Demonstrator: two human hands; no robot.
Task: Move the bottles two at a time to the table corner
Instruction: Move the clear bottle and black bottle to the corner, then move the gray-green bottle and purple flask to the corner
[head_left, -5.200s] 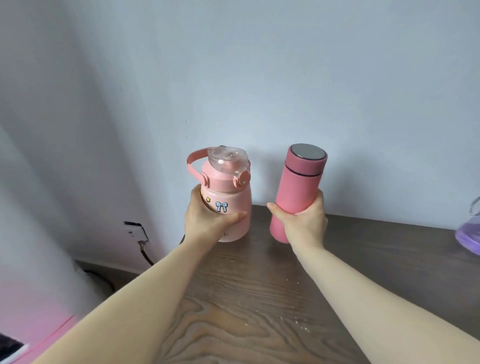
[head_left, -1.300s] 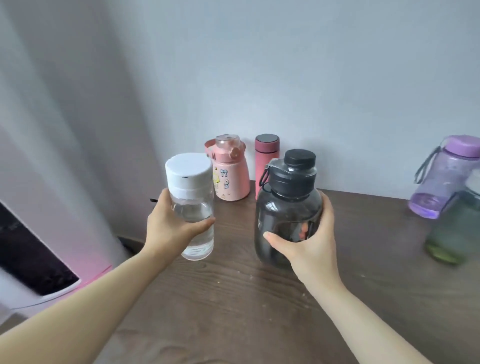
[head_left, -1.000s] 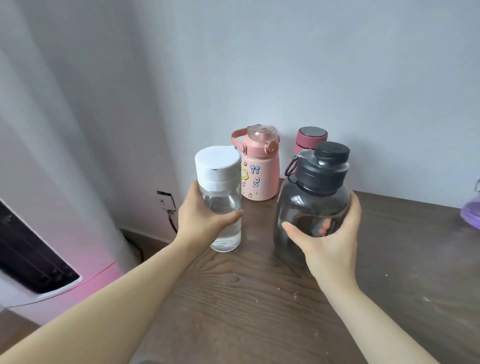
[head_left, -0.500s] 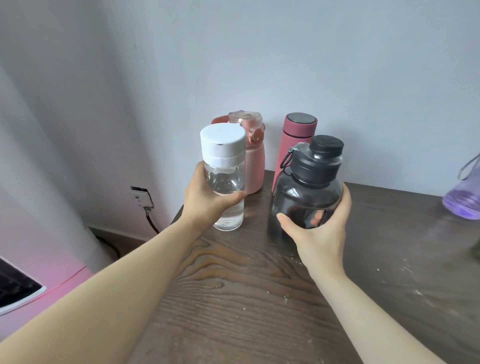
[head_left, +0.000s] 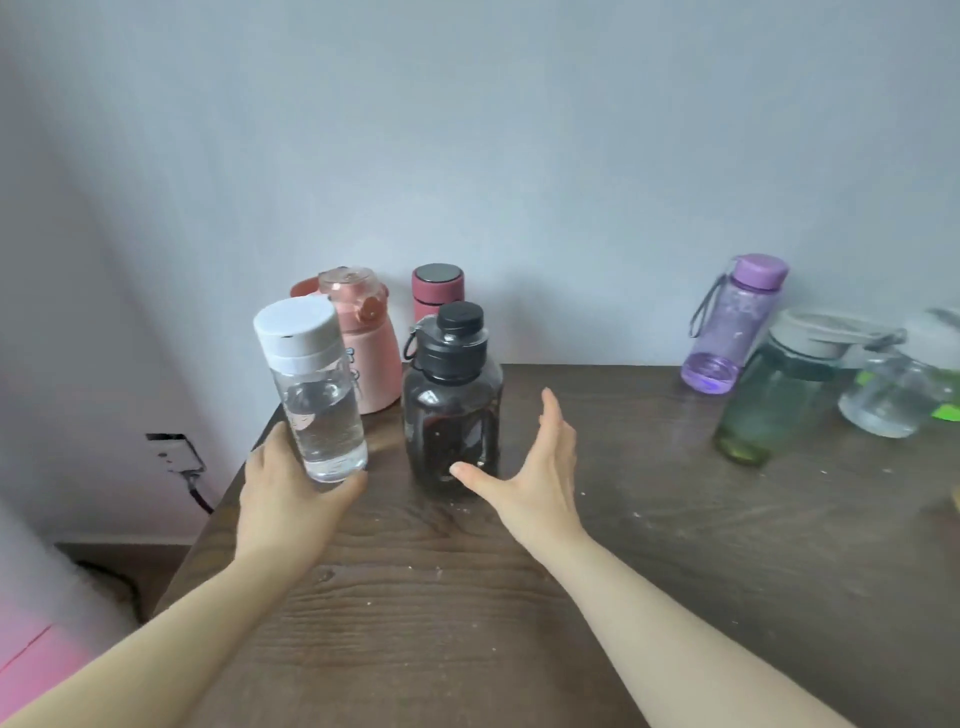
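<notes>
The left hand cups the base of the clear bottle, tilted at the table corner, while the right hand is spread open, holding nothing, beside the upright black bottle, apparently to cluster them with the pink bottle and red flask.

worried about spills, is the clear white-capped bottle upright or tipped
Tipped: the clear bottle leans left, its base in the left hand.

Soft, even daylight with faint shadows on the wall. Wide-angle bending at the edges. The green bottle and clear jug, far right, are motion-blurred.
</notes>
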